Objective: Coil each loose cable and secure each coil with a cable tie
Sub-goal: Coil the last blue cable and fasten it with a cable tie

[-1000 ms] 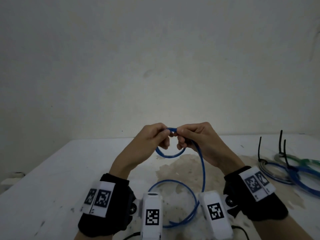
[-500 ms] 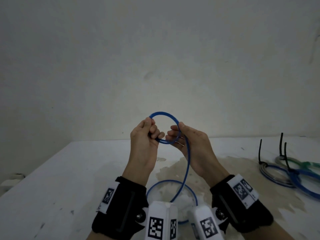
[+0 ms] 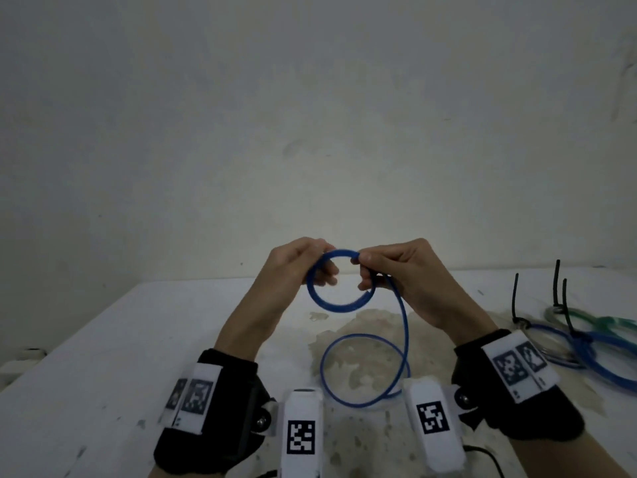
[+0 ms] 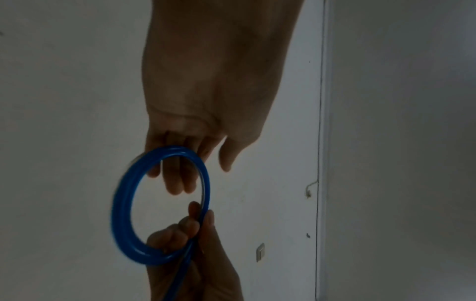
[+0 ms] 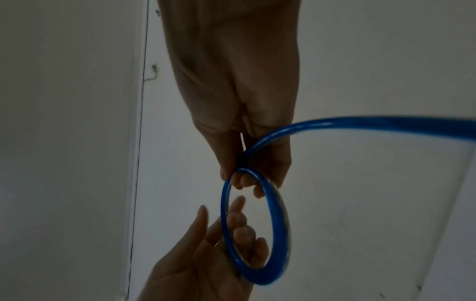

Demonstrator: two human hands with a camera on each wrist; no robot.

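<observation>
While held up: blue cable (image 3: pixel 339 303) coil, right hand (image 3: pixel 396 274) pinching, left hand (image 3: pixel 300 267) loosely gripping.
Cut off: tied coils (image 3: pixel 586 346) at right edge.
Surface: white stained tabletop (image 3: pixel 103 357), bare wall (image 3: pixel 310 115).

A white table (image 3: pixel 103 391) stands against a pale wall, its top scuffed and marked with a large brownish stain (image 3: pixel 358 339) below the raised hands. A loose loop of blue cable (image 3: pixel 362 370) lies on that stain, just ahead of the wrists. Well to the right of the right hand (image 3: pixel 410 277), tied cable coils (image 3: pixel 586 343), blue and green, rest together, their black ties (image 3: pixel 556 281) sticking upward.
</observation>
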